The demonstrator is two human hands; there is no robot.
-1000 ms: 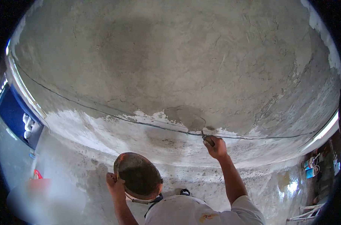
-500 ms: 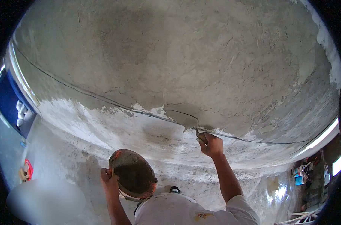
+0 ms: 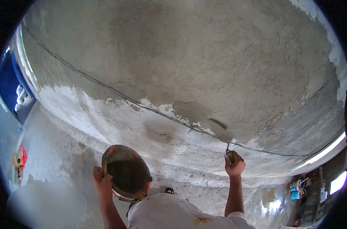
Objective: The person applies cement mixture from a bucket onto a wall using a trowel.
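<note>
My left hand [image 3: 101, 179] is closed on the left rim of a round mortar pan [image 3: 147, 185], tilted so that its dark inside shows. How much mortar lies in the pan is hard to see. Farther right, my right hand [image 3: 235, 165] wraps round the handle of a trowel [image 3: 230, 155]. Its blade reaches up against the grey plastered wall [image 3: 204, 57], just above a dark cable or line [image 3: 158, 112] that crosses the wall. Much of the blade blends with the plaster. Below that line the surface is whitish and patchy.
At the left are a blue opening [image 3: 9, 78] with white bags [image 3: 19, 97], and a red item [image 3: 23, 156] on the floor. Buckets [image 3: 297, 194] stand at the right beside a wet, shiny floor patch [image 3: 273, 206]. A bright strip [image 3: 322, 152] edges the wall's right end.
My right hand and the trowel have moved right and a little lower in view. The pan and my left hand have shifted slightly left, and the whole view has turned a little.
</note>
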